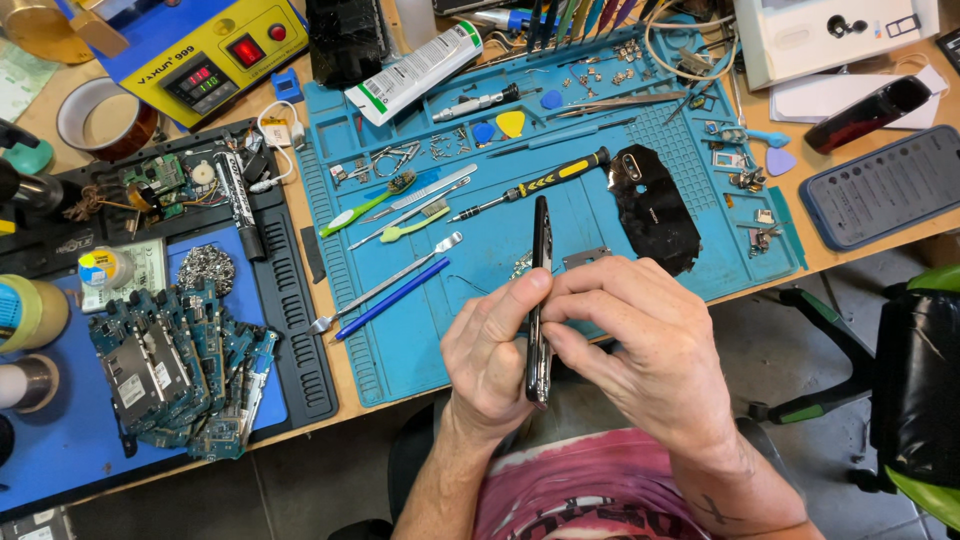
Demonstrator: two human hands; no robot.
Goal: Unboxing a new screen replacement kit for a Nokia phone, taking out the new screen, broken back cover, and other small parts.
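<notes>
A black smartphone stands on edge between both hands, above the front edge of the blue work mat. My left hand grips its left side, thumb and fingers pinching the frame. My right hand clasps it from the right, fingertips pressed on the edge. The phone's glossy black back cover lies detached on the mat, just beyond my right hand. A black and yellow screwdriver rests behind the phone.
Tweezers, a metal spudger, a blue pry stick, toothbrushes and picks are spread on the mat. A pile of circuit boards sits left, a yellow soldering station at the back, a blue phone case right, an office chair beside me.
</notes>
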